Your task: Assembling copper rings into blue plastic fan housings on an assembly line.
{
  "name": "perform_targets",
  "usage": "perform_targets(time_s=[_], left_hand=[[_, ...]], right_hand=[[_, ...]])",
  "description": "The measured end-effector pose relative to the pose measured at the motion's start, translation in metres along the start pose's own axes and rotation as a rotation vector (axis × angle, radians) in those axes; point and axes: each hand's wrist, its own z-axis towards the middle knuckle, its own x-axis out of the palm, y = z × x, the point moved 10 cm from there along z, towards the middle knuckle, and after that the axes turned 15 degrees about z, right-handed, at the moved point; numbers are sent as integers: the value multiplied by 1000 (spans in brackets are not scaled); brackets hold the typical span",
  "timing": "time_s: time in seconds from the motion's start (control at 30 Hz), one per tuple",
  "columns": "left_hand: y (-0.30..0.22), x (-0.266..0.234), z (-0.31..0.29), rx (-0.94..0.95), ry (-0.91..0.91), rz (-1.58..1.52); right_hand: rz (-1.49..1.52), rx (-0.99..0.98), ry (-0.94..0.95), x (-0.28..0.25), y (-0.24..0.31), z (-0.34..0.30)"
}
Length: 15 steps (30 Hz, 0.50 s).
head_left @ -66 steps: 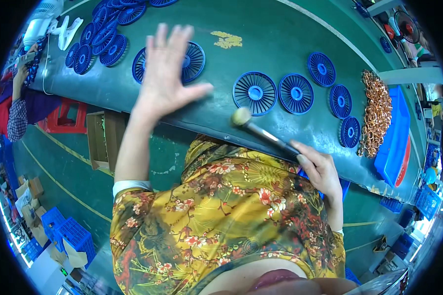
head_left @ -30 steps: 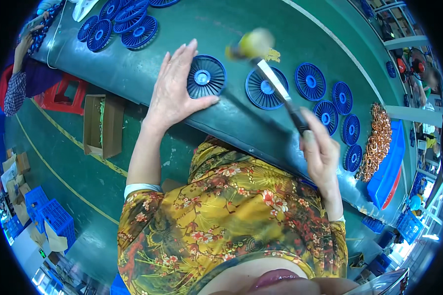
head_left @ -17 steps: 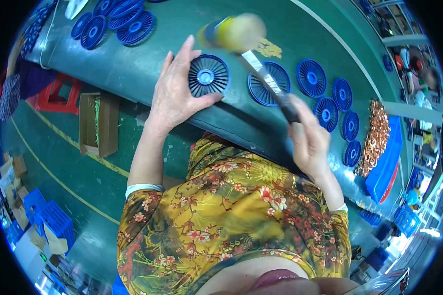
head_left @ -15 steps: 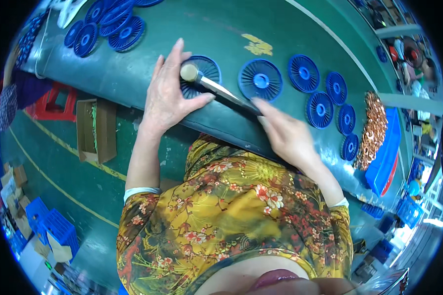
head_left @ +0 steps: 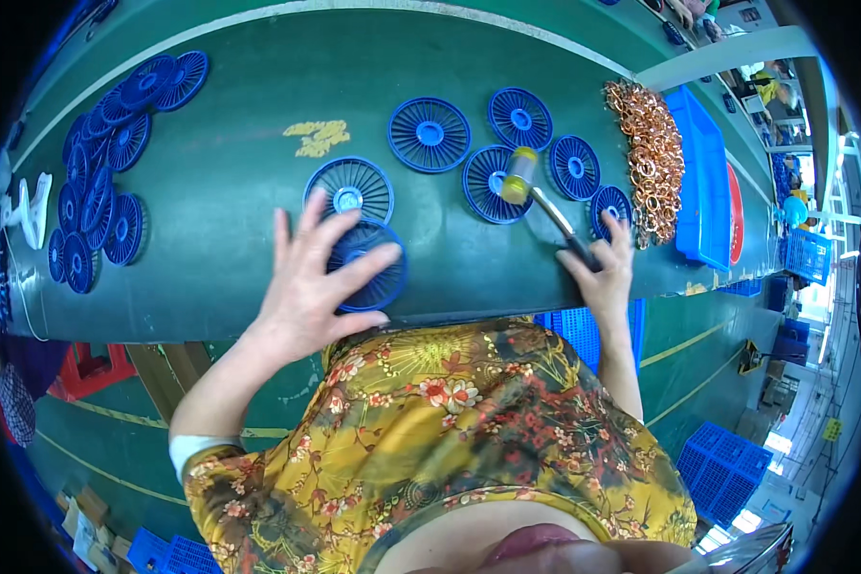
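My left hand (head_left: 306,273) is spread, fingers apart, over a blue spoked wheel (head_left: 378,284) at the table's front edge. Its fingertips cover part of that wheel, and another blue wheel (head_left: 349,191) lies just behind, partly overlapped. On the right, my right hand (head_left: 605,273) has thumb and fingers loosely around the dark handle end of a hammer (head_left: 557,215). The hammer's yellowish head (head_left: 519,176) is over a blue wheel (head_left: 493,187), hiding part of it; whether they touch, I cannot tell. Several more blue wheels (head_left: 429,134) lie flat around the hammer.
Copper-coloured rings (head_left: 646,158) form a long heap at the right, against a blue tray (head_left: 694,182). At the left lies a pile of blue wheels (head_left: 96,196), near a white plastic piece (head_left: 33,210). The green table (head_left: 230,191) bears a yellow worn patch (head_left: 318,138).
The view has swung to the right. My right hand has carried the hammer rightward, away from my left hand. My left hand now reaches over the wheel at the front edge.
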Motion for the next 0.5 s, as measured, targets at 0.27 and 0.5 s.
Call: perform_targets(time_s=[0.27,0.5], left_hand=[[10,21,91,171,3,198],[146,19,272,-249,-382,409]], right_hand=[[101,-39,51,71,69,98],[-142,-180,-257,123,65,313]])
